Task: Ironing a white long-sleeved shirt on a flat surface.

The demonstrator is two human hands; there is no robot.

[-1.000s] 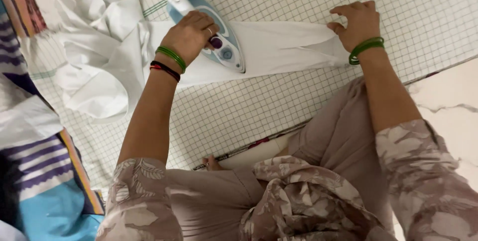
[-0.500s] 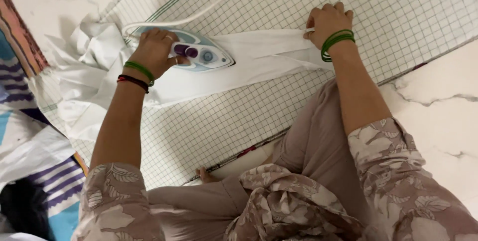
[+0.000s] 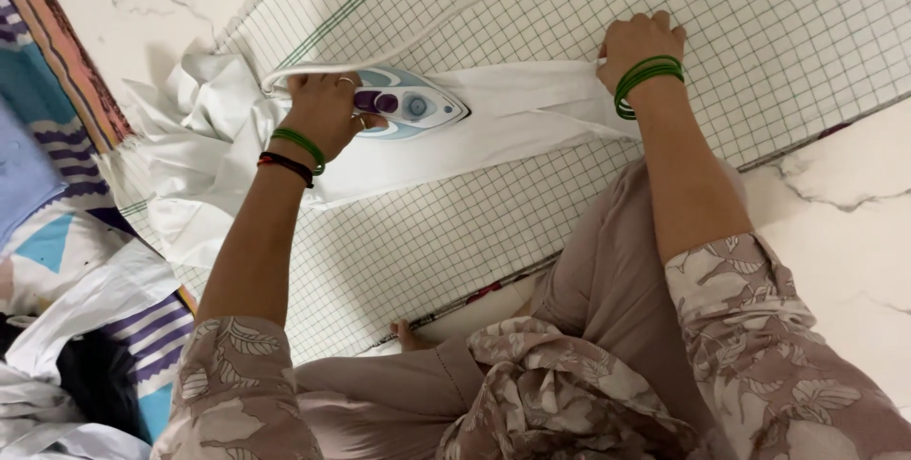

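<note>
My left hand [image 3: 323, 113] grips the handle of a white and blue steam iron [image 3: 408, 104] that rests flat on a white garment [image 3: 517, 118]. The iron's tip points right, toward my right hand [image 3: 638, 42]. That hand lies flat on the garment's right end and pins it to the checked cloth [image 3: 759, 23]. Green bangles circle both wrists. The rest of the white garment [image 3: 204, 151] lies bunched at the left, beyond the iron.
The checked cloth is spread over a white marble floor [image 3: 845, 204]. The iron's white cord [image 3: 455, 14] runs up and away to the top. A pile of striped and blue fabrics [image 3: 66, 232] lies at the left. My folded legs are at the bottom.
The iron has slid along the garment and turned to point right, with my left hand still on its handle. My right hand keeps pressing the garment's end. The view has shifted.
</note>
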